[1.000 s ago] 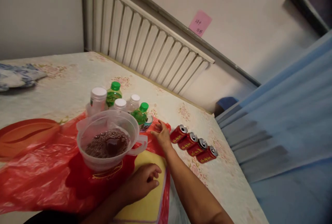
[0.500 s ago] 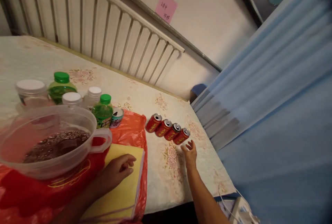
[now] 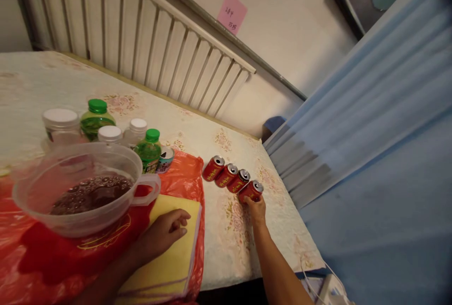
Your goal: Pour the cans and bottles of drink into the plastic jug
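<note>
Several red drink cans with yellow lettering stand in a slanting row on the flowered tablecloth, their tops showing opened holes. My right hand (image 3: 256, 207) grips the lower part of the nearest drink can (image 3: 251, 191), the right end of the row. Beside it is another red can (image 3: 238, 181). Over a flat yellow cloth-like piece (image 3: 176, 258) with purple edging rests my left hand (image 3: 168, 232), fingers loosely bent, thumb apart and nothing held. Left of that hand, a clear plastic bowl (image 3: 148, 187) with a handle contains dark brown bubbly liquid.
Behind the bowl stand white-lidded jars (image 3: 61, 119), green-capped bottles (image 3: 148, 152) and a small opened can (image 3: 165, 160). A red plastic bag (image 3: 180, 171) lies under the bowl. A radiator (image 3: 169, 55) lines the wall; a blue curtain (image 3: 381, 154) hangs at right.
My right hand has moved to the nearest red can and closed on it; that can now sits slightly apart and lower. My left hand keeps its pose. The view has shifted a little.
</note>
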### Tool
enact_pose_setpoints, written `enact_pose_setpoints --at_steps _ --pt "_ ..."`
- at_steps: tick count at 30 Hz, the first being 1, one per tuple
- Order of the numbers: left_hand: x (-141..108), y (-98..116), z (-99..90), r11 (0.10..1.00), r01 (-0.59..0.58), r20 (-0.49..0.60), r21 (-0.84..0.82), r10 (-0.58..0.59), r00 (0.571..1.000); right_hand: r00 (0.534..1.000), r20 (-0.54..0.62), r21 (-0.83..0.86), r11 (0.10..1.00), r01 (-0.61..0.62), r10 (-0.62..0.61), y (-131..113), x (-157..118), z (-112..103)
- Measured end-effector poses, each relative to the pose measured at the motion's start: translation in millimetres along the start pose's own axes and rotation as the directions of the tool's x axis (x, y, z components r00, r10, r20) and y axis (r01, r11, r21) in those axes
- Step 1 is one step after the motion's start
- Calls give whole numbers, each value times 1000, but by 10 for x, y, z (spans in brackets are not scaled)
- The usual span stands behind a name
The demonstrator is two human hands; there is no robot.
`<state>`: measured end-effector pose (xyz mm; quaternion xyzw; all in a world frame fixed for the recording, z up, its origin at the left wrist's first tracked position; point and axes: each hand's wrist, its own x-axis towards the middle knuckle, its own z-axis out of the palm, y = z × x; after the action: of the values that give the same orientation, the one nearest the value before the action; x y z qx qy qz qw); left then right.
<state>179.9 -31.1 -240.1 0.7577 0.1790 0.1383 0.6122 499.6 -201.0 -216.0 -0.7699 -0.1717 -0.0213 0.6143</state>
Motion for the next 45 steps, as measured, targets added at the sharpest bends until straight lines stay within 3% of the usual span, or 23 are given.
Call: enact_pose_setpoints --at_steps 3,6,10,15,19,26,31,36,45 --pt "-17 37 8 1000 -5 -11 -8 5 1000 999 34 -43 999 30 -28 -196 -259 -23" --pt "-51 84 14 1000 -1 -23 -13 0 1000 982 168 -88 991 103 -87 -500 -495 61" --pt "-119 147 12 1000 -1 -48 -22 0 999 886 356 -78 936 344 -296 -1017 -699 352" --pt "-172 169 2 999 -26 -87 -43 23 996 681 447 -59 741 669 -580 -1667 -845 812" --pt "-190 181 -11 997 -13 -113 -70 5 994 496 489 -5 567 824 -717 -2103 -959 1114" --pt "-226 239 -15 996 -9 -125 -84 -2 992 141 554 102 235 967 -821 -2577 -1103 1451" --pt "-244 254 -16 995 4 -125 -101 -16 992 -31 558 99 30 995 -829 -2790 -1147 1542" --pt "-229 211 -3 994 -14 -135 -110 -1 991 -128 551 85 -97 992 -824 -2895 -1146 1581" --pt "-202 104 40 991 -44 -138 -125 26 990 -220 543 77 -213 974 -810 -2990 -1136 1618"
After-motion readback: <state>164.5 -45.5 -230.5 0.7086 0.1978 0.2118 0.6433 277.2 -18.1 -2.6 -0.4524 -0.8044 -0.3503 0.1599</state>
